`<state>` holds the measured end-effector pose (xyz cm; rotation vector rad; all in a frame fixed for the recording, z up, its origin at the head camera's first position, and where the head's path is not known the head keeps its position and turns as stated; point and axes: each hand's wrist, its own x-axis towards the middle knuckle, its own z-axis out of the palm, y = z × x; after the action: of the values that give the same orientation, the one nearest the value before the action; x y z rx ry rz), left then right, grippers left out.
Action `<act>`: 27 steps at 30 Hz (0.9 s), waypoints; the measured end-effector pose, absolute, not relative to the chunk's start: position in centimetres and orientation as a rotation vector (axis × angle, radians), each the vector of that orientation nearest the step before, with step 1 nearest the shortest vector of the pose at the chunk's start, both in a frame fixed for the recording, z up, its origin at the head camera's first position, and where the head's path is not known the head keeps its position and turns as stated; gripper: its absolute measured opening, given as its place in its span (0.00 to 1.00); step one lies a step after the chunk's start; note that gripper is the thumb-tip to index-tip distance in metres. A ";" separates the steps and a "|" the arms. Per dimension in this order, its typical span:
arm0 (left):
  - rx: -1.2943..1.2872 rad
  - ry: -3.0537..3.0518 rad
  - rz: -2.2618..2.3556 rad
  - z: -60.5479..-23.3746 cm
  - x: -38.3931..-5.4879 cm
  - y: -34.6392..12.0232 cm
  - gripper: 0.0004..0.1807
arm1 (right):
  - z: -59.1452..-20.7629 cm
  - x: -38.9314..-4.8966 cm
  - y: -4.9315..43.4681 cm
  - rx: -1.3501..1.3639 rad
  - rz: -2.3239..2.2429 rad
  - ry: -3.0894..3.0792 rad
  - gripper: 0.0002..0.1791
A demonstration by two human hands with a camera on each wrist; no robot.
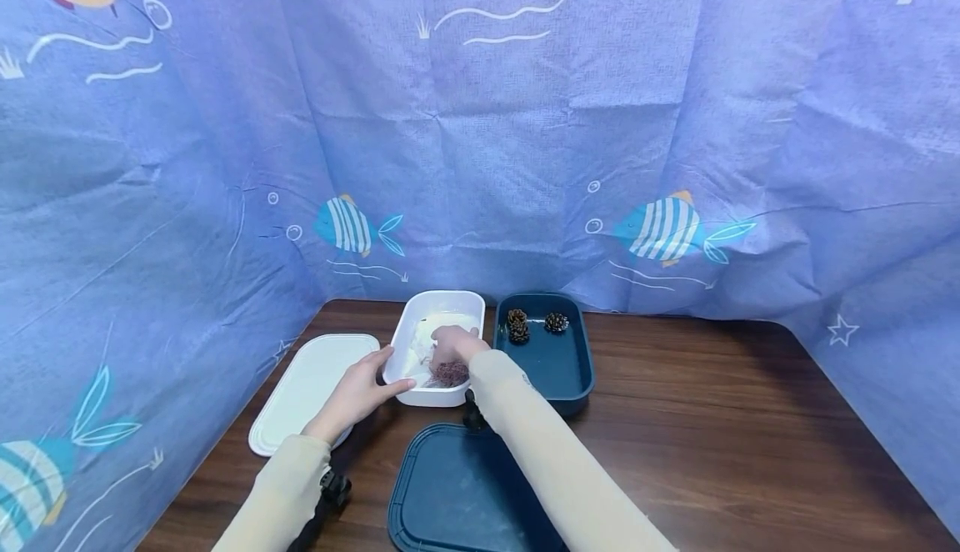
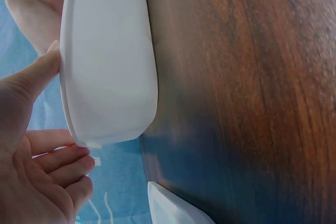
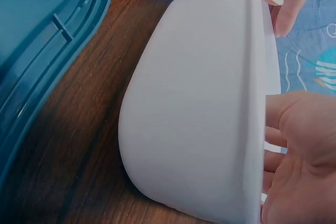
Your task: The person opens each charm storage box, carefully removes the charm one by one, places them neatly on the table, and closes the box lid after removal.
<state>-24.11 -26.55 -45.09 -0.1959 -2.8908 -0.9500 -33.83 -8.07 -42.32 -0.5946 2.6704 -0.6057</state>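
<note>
A white plastic container [image 1: 435, 398] stands near the back of the table. At its near left corner my left hand [image 1: 356, 391] grips the rim, thumb along the near side and fingers by the left side. My right hand [image 1: 455, 342] reaches down into the container; its fingertips are hidden behind the wall in the right wrist view [image 3: 310, 145]. Inside lie something reddish-brown and fine-textured [image 1: 451, 374], seemingly in clear wrapping, and white material that I cannot make out. Whether the right fingers hold any of it does not show.
Right of the white container stands a dark blue container [image 1: 543, 360] with several pine cones [image 1: 556, 322] in it. A white lid [image 1: 303, 389] lies on the left. The dark blue lid [image 1: 465, 485] lies in front, partly under the right sleeve. Patterned blue cloth [image 1: 487, 160] hangs behind.
</note>
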 end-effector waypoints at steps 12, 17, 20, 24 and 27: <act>-0.201 -2.892 -0.935 -45.0 -24.1 -26.5 0.47 | -41.3 -33.4 -8.4 -0.604 -0.574 2.692 0.23; -0.209 -2.890 -0.917 -44.9 -24.1 -26.5 0.47 | -41.0 -33.9 -8.3 -0.676 -0.527 2.710 0.21; -0.209 -2.886 -0.903 -44.9 -24.1 -26.4 0.47 | -40.8 -34.3 -8.2 -0.733 -0.525 2.712 0.21; -0.215 -2.888 -0.895 -45.0 -24.2 -26.5 0.47 | -40.6 -34.6 -7.9 -0.789 -0.558 2.709 0.19; -0.219 -2.890 -0.883 -45.1 -24.2 -26.5 0.48 | -40.2 -34.8 -7.6 -0.805 -0.628 2.694 0.18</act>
<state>-24.20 -26.53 -45.08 -0.2190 -2.8901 -0.8831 -34.78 -7.57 -40.21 -0.8049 2.6941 -0.6284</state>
